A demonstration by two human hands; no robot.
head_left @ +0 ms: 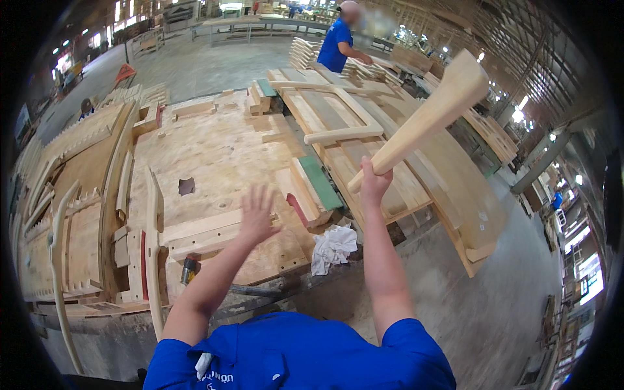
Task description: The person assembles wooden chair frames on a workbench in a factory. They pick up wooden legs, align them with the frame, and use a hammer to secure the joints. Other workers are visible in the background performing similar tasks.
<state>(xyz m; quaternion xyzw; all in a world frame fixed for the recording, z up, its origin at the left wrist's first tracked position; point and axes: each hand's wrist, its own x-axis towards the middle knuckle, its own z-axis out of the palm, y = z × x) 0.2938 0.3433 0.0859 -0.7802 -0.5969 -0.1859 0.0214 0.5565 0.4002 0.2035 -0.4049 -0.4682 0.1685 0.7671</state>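
My right hand (377, 184) is closed round the narrow lower end of a long, pale wooden furniture part (432, 114). It is held up at a slant, and its broad, rounded end points up and to the right. Over the plywood workbench (214, 149), my left hand (259, 218) holds nothing, its fingers spread. Below that hand lie drilled wooden rails (201, 237); whether it touches them I cannot tell. Between my hands stands a wooden block with a green top (318, 182), and a crumpled white cloth (333, 249) lies at the bench's near edge.
A power tool (190, 268) sits at the near edge. Curved wooden posts (153, 240) stand to the left. On the right, a U-shaped wooden frame (351, 110) rests on a panel table (448, 195). A co-worker in blue (336, 44) stands beyond it. A dark patch (186, 186) marks the workbench.
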